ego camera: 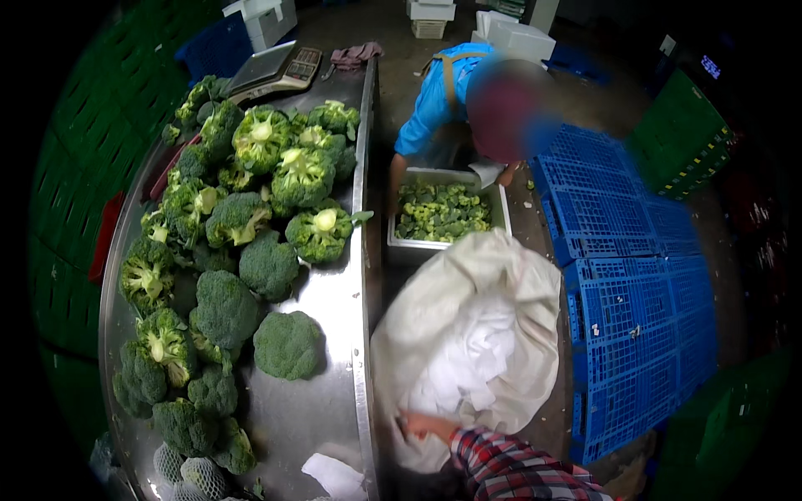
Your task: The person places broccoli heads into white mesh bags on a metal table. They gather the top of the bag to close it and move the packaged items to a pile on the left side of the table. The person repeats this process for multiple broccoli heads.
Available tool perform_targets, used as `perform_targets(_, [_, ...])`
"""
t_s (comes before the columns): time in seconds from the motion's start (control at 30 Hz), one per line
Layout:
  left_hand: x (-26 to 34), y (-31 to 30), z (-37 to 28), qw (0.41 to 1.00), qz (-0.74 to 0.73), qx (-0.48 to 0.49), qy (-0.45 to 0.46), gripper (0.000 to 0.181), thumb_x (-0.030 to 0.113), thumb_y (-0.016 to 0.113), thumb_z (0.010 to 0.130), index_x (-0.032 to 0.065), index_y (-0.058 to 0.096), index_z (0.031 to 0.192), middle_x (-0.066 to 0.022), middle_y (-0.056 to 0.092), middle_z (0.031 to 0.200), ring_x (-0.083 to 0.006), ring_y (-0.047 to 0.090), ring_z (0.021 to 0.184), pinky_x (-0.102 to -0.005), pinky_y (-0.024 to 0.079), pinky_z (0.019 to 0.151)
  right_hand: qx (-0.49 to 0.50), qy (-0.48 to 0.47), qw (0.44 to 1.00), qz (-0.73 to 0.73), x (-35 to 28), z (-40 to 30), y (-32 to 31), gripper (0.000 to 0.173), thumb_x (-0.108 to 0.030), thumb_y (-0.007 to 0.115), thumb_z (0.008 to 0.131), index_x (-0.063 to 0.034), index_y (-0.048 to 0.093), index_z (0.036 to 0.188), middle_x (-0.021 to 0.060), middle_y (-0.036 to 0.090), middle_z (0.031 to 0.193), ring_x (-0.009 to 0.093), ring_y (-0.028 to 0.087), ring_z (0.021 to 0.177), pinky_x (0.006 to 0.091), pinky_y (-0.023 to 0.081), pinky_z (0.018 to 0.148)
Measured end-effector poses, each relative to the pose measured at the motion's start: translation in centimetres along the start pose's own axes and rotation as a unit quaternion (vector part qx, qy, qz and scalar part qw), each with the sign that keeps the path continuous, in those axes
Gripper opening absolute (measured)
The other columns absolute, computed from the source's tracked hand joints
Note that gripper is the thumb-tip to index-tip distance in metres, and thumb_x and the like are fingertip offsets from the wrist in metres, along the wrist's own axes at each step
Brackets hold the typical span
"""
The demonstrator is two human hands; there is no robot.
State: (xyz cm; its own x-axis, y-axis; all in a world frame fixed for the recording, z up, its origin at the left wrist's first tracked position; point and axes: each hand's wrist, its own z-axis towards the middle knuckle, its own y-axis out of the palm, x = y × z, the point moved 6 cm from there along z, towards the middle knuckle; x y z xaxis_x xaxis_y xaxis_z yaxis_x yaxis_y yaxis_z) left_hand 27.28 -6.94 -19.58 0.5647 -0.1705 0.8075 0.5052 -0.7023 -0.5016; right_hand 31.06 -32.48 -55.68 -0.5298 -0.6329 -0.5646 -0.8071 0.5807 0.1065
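Observation:
My right hand (425,426), in a red, white and black plaid sleeve, is at the near left edge of a large pale woven sack (532,300). Its fingers look bent against the sack cloth, but their hold is unclear. White sheet-like material (476,351) lies inside the sack's wide mouth. My left hand is out of view. On the steel table (301,407) to the left, many broccoli heads lie piled, some stem up; one broccoli head (288,346) sits apart near the middle. A crumpled white piece (334,477) and net-wrapped heads (203,477) are at the near end.
Beyond the sack, a co-worker in blue bends over a white foam box (448,247) of broccoli florets. Blue plastic pallets (626,300) lie on the right. A weighing scale (276,70) and a cloth (356,56) rest at the table's far end. Green crates (680,134) stand beyond the pallets.

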Motion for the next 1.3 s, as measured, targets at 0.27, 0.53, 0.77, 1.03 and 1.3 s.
perform_targets(0.27, [1.0, 1.9, 0.5, 0.999, -0.038, -0.024, 0.015, 0.036, 0.026, 0.038, 0.083, -0.0005, 0.052, 0.102, -0.0136, 0.055, 0.099, -0.0230, 0.053, 0.086, -0.0352, 0.041, 0.079, 0.038, -0.011, 0.999, -0.027, -1.4, -4.5, 1.3, 0.070, -0.018, 0.049, 0.074, -0.0105, 0.016, 0.135, 0.0213, 0.058, 0.081, 0.030, 0.059, 0.060, 0.0370, 0.051, 0.057])
perform_targets(0.53, [2.3, 1.3, -1.3, 0.992, -0.118, -0.037, 0.031, 0.038, 0.029, 0.037, 0.083, -0.0004, 0.052, 0.103, -0.0136, 0.055, 0.100, -0.0239, 0.053, 0.088, -0.0364, 0.042, 0.080, 0.138, -0.273, 0.952, -0.035, -17.6, -20.3, -0.7, 0.035, -0.032, 0.050, 0.083, -0.0071, 0.055, 0.106, 0.0081, 0.061, 0.093, 0.022, 0.059, 0.081, 0.0339, 0.046, 0.073])
perform_targets(0.77, [1.8, -0.8, -3.6, 0.960, -0.277, -0.044, 0.018, 0.040, 0.031, 0.036, 0.083, -0.0003, 0.052, 0.103, -0.0136, 0.055, 0.100, -0.0248, 0.054, 0.089, -0.0375, 0.043, 0.081, -0.305, -0.258, 0.876, 0.269, -25.8, -25.3, 13.5, 0.031, -0.036, 0.048, 0.087, -0.0084, 0.053, 0.098, -0.0035, 0.053, 0.082, 0.006, 0.046, 0.077, 0.0200, 0.038, 0.069])
perform_targets(1.03, [-10.3, -3.4, -12.6, 0.751, -0.646, -0.007, -0.137, 0.043, 0.034, 0.035, 0.084, -0.0001, 0.052, 0.103, -0.0137, 0.056, 0.101, -0.0258, 0.054, 0.091, -0.0387, 0.043, 0.082, -0.111, -0.175, 0.939, 0.274, -26.4, -25.6, 14.3, 0.013, -0.020, 0.044, 0.089, -0.0088, 0.046, 0.083, -0.0009, 0.044, 0.066, 0.008, 0.044, 0.057, 0.0243, 0.040, 0.052])
perform_targets(1.3, [-14.5, -3.3, -20.3, 0.603, -0.780, 0.119, -0.115, 0.045, 0.037, 0.035, 0.084, 0.0000, 0.052, 0.103, -0.0137, 0.056, 0.102, -0.0267, 0.055, 0.092, -0.0399, 0.044, 0.083, -0.255, -0.254, 0.918, -0.164, -19.0, -22.2, 19.8, 0.021, -0.024, 0.049, 0.087, -0.0038, 0.053, 0.091, 0.0029, 0.053, 0.075, 0.011, 0.047, 0.067, 0.0241, 0.041, 0.063])
